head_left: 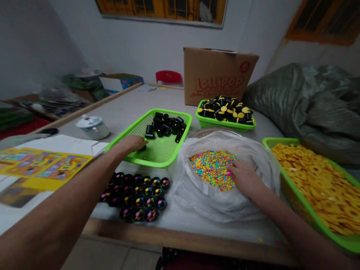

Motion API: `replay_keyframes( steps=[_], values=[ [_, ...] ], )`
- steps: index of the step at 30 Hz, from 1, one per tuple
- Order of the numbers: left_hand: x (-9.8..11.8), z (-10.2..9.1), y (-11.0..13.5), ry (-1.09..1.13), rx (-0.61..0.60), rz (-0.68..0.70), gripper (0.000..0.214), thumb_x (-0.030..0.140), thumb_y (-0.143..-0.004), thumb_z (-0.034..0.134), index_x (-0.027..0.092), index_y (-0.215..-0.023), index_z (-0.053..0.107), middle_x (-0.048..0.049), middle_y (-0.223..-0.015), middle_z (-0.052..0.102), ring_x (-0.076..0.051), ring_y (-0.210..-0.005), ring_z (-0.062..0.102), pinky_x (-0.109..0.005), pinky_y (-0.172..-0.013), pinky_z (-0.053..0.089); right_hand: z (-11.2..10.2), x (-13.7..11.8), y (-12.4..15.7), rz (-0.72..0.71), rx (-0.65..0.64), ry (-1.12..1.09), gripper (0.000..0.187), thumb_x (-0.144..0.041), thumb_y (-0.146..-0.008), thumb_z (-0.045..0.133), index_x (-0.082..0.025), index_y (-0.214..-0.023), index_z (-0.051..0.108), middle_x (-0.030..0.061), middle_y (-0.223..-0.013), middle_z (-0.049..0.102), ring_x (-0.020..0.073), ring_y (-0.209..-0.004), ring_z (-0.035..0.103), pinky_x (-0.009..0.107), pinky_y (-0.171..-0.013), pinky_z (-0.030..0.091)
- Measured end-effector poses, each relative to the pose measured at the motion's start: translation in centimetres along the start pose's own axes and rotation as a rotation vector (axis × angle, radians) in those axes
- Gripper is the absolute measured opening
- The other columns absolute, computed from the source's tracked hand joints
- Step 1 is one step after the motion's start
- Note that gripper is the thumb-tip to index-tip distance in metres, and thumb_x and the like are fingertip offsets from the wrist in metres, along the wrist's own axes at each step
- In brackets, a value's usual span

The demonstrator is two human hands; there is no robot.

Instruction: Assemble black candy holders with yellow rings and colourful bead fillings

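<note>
Low light; logging from the head view. A long table (126, 112) fills the scene, with a grey-green sack (306, 105) heaped at the far right and a cardboard box (216, 75) printed LOLLIPOP standing at the far edge. Printed yellow sheets (45, 168) lie at near left, and a small white-lidded tub (92, 127) sits beyond them.

Three green trays are on the table. At right, a large tray (309, 217) holds yellow rings. At far centre, a small basket (225, 126) holds black-and-yellow caps. In the middle, a flat mesh tray (180, 140) holds loose black cups (165, 125), gathered toward its far side.

A white plastic bag (202, 202) right of the mesh tray holds many-coloured candy beads (213, 170). Rows of filled black cups (137, 197) stand on the table at near centre, between my two forearms.

The left hand (128, 146) lies over the mesh tray, fingers stretched out, with one black cup just at the fingertips. The loose group lies farther off, to the far right of them. The picture is too dim to say whether those fingers grip. The right hand (244, 178) is at the beads, fingers curled into them; whether it holds any is hidden.
</note>
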State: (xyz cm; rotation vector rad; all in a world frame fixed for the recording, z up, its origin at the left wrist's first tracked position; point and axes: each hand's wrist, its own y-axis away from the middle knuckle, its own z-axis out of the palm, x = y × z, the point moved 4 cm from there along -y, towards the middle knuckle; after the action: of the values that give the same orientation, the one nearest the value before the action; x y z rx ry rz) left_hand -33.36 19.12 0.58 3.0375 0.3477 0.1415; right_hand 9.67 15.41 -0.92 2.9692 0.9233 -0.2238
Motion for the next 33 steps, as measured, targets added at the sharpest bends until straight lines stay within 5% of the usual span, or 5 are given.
replay_keyframes(
  steps=[8, 15, 21, 27, 33],
  values=[
    [-0.2, 1.1, 0.7, -0.150, -0.077, -0.125, 0.023, 0.020, -0.066, 0.053, 0.011, -0.077, 0.070, -0.0194, -0.088, 0.070, -0.034, -0.088, 0.062, -0.034, -0.071, 0.045, 2.7, -3.6, -3.1, -0.094, -0.136, -0.497, 0.021, -0.008, -0.073, 0.055, -0.018, -0.084, 0.070, 0.0025, -0.078, 0.066, 0.0154, -0.076, 0.059, 0.025, -0.071, 0.043],
    [1.3, -1.6, 2.5, -0.001, 0.122, -0.147, 0.063, 0.031, -0.073, 0.055, 0.013, -0.133, 0.044, -0.0144, -0.099, 0.069, -0.031, -0.092, 0.063, -0.034, -0.074, 0.046, 3.2, -2.4, -3.0, -0.025, -0.122, -0.871, 0.026, -0.024, -0.071, 0.065, -0.017, -0.096, 0.065, 0.0019, -0.084, 0.069, 0.0152, -0.076, 0.064, 0.028, -0.071, 0.050],
    [11.6, -4.5, 7.2, 0.926, 0.209, 0.218, 0.045, 0.036, -0.068, 0.066, 0.014, -0.108, 0.059, -0.0084, -0.101, 0.067, -0.020, -0.087, 0.063, -0.032, -0.079, 0.049, 1.4, -0.3, -1.5, 0.038, -0.005, -1.011, 0.026, -0.031, -0.068, 0.068, -0.018, -0.090, 0.065, 0.0031, -0.085, 0.068, 0.0168, -0.078, 0.062, 0.032, -0.075, 0.049],
    [24.0, 0.1, 10.5, 0.883, -0.075, 0.588, 0.028, 0.018, -0.065, 0.066, 0.015, -0.093, 0.063, -0.0041, -0.089, 0.068, -0.017, -0.082, 0.062, -0.029, -0.077, 0.048, -0.2, 1.9, -0.1, 0.043, 0.134, -0.868, 0.024, -0.032, -0.077, 0.059, -0.018, -0.097, 0.063, 0.0045, -0.092, 0.067, 0.0183, -0.084, 0.062, 0.034, -0.077, 0.050],
    [27.7, 3.9, 10.2, 0.812, -0.157, 0.664, 0.036, 0.015, -0.067, 0.066, 0.017, -0.103, 0.063, -0.0034, -0.093, 0.068, -0.019, -0.085, 0.062, -0.030, -0.078, 0.048, -2.0, 2.3, 1.4, -0.008, 0.307, -0.547, 0.022, -0.018, -0.080, 0.056, -0.020, -0.100, 0.063, 0.0047, -0.099, 0.067, 0.0186, -0.092, 0.061, 0.037, -0.086, 0.047]
  ],
)
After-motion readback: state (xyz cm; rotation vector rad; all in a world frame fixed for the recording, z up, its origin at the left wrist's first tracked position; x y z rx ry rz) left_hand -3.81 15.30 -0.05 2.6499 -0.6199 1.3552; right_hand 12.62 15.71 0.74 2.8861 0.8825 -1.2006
